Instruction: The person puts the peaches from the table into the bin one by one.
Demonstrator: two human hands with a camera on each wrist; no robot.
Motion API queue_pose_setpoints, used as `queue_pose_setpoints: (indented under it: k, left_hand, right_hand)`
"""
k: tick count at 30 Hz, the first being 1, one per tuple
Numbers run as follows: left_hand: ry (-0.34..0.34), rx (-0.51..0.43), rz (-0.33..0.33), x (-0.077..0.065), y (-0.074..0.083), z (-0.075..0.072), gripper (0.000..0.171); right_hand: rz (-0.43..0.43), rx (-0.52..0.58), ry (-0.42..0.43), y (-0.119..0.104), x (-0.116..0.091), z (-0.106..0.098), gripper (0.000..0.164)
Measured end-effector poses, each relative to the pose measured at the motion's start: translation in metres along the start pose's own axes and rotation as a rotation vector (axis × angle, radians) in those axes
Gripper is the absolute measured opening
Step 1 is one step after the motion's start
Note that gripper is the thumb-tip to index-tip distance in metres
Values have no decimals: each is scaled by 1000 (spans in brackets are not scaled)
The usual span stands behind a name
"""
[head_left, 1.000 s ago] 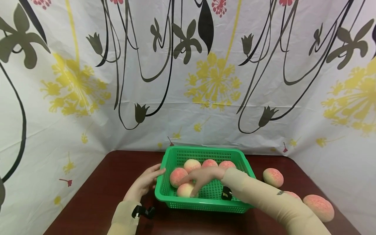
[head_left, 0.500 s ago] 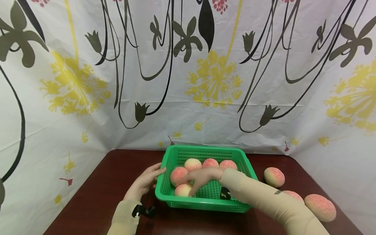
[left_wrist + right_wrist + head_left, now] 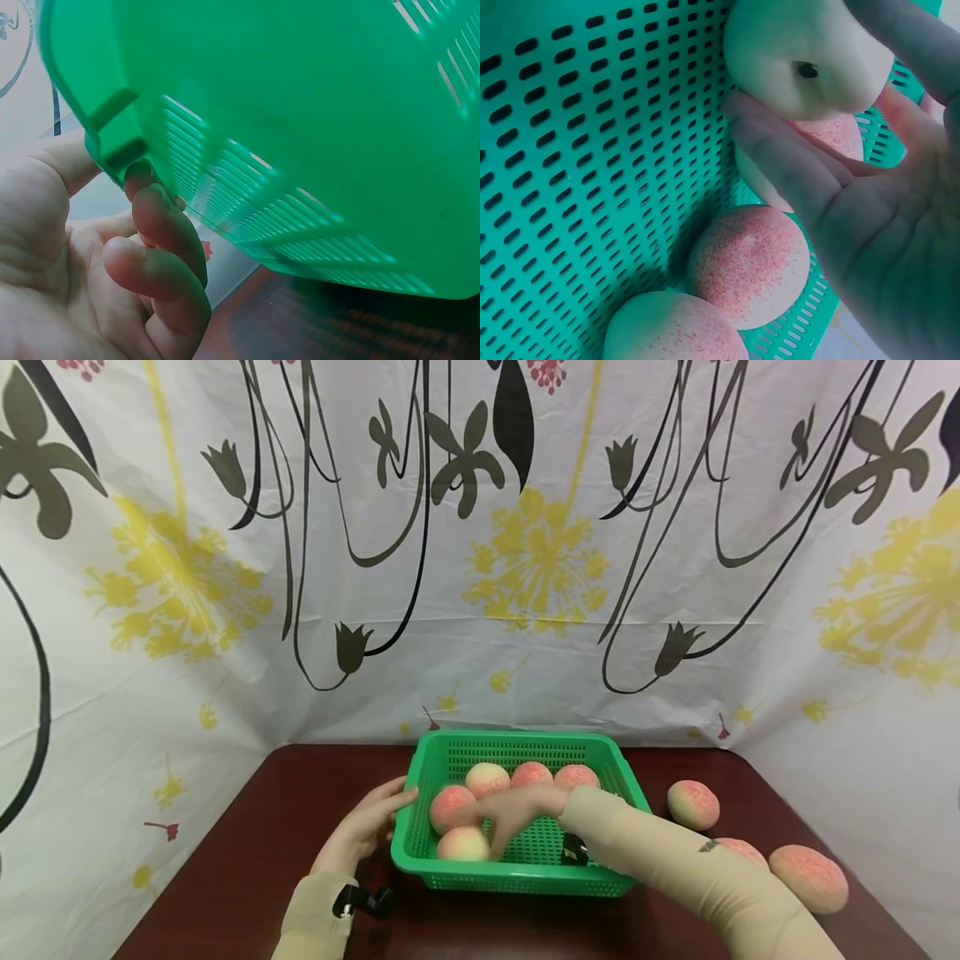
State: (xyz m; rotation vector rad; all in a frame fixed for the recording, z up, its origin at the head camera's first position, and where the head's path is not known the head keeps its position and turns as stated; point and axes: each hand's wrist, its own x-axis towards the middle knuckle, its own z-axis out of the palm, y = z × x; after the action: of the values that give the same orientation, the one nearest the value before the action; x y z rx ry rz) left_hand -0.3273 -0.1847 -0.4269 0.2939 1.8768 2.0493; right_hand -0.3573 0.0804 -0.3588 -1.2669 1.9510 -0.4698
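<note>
A green plastic basket (image 3: pixel 517 878) with slotted walls sits on the table, holding several pink-and-cream peaches. At its left rim, my left hand (image 3: pixel 371 822) grips the edge, thumb over the top; in the left wrist view its other fingers curl against the outer wall. My right hand (image 3: pixel 517 810) reaches inside the basket, with spread, fairly straight fingers around the near-left peach (image 3: pixel 463 844). In the right wrist view this peach (image 3: pixel 810 56) shows a small dark hole and lies between thumb and fingers. Another peach (image 3: pixel 450 806) lies just behind it, partly covered by the fingers.
Along the basket's back lie a few more peaches (image 3: pixel 488 781). On the table's right side rest three loose peaches (image 3: pixel 693 805), one partly hidden by my right forearm. A patterned curtain (image 3: pixel 480 568) hangs behind the dark red table (image 3: pixel 247 868).
The near-left peach has shifted slightly left in the basket and shows more beside the right thumb. My left hand keeps its place on the rim. The whole head view has shifted a little.
</note>
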Motion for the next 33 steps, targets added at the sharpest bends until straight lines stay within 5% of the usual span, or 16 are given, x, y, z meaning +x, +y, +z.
queue_pose_setpoints:
  k: [16, 33]
  left_hand:
    - [12, 1, 1, 0, 0, -1, 65]
    - [35, 8, -1, 0, -1, -3, 63]
  right_hand:
    - [-64, -125, 107, 3, 11, 2, 62]
    - [46, -181, 258, -4, 16, 12, 65]
